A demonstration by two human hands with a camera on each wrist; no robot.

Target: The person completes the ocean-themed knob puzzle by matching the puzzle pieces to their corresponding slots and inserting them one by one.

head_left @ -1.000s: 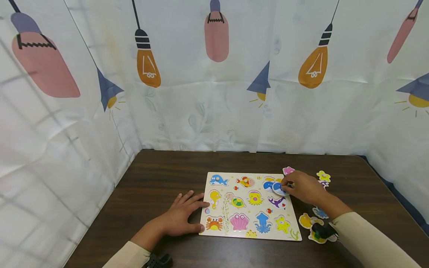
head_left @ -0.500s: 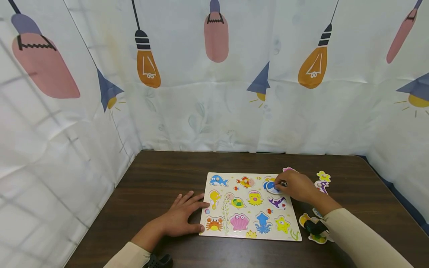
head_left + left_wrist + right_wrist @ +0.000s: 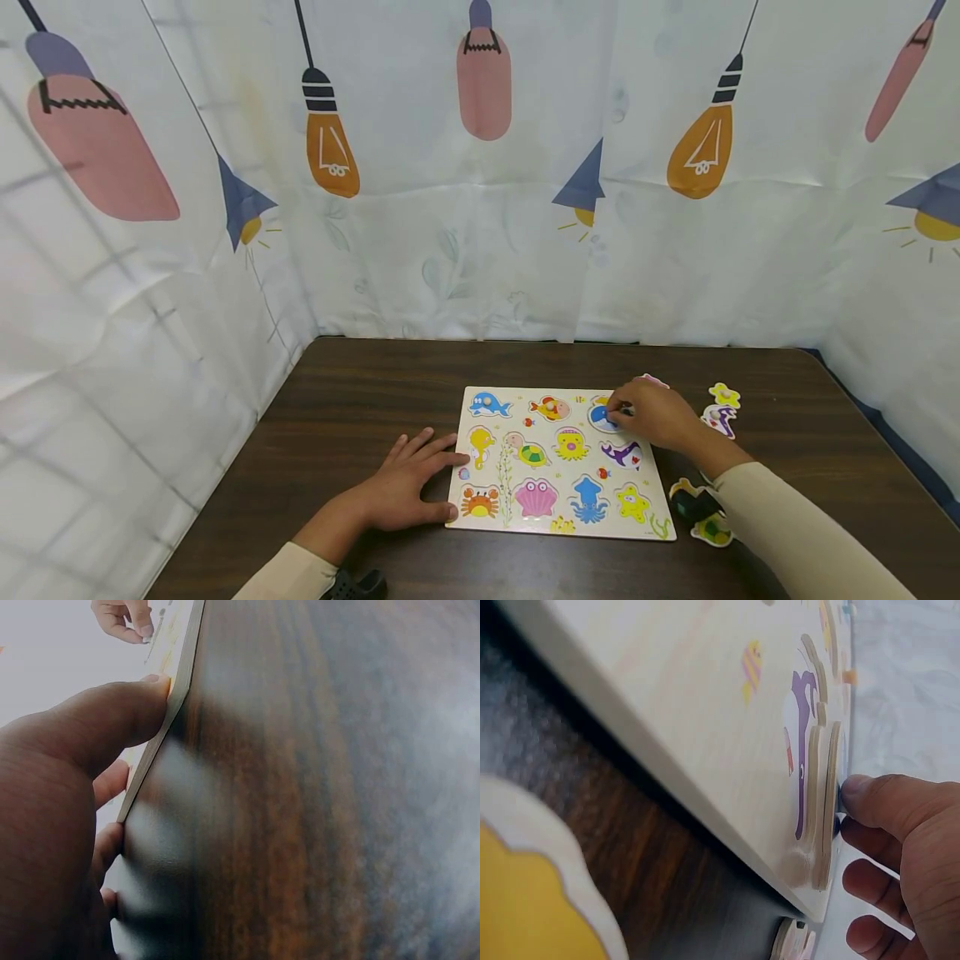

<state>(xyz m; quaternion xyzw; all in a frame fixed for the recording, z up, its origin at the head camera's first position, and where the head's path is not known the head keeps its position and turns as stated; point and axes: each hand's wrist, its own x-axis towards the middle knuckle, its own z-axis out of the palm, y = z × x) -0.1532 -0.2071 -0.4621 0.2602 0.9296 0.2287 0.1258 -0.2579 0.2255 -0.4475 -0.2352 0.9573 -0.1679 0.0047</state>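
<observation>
A wooden peg puzzle board [image 3: 555, 475] with sea-animal pictures lies on the dark table. At its upper right spot is a blue puzzle piece [image 3: 599, 417] with a white rim. My right hand [image 3: 660, 417] pinches that piece's small knob between thumb and finger, and partly covers it. In the right wrist view the piece's edge [image 3: 829, 817] lies flat above the board, beside the purple whale picture [image 3: 802, 757]. My left hand [image 3: 405, 483] rests at the board's left edge, fingers spread, with the thumb [image 3: 142, 705] on the lower left corner.
Loose puzzle pieces lie right of the board: a yellow flower-shaped piece [image 3: 724, 396], a purple piece [image 3: 720, 418] and a green-and-yellow piece [image 3: 712, 531]. A pink piece [image 3: 655, 381] shows behind my right hand. A patterned white curtain [image 3: 450, 250] hangs behind the table.
My right hand has moved left with the blue piece, from the board's right edge onto the upper right spot. The left hand has stayed in place.
</observation>
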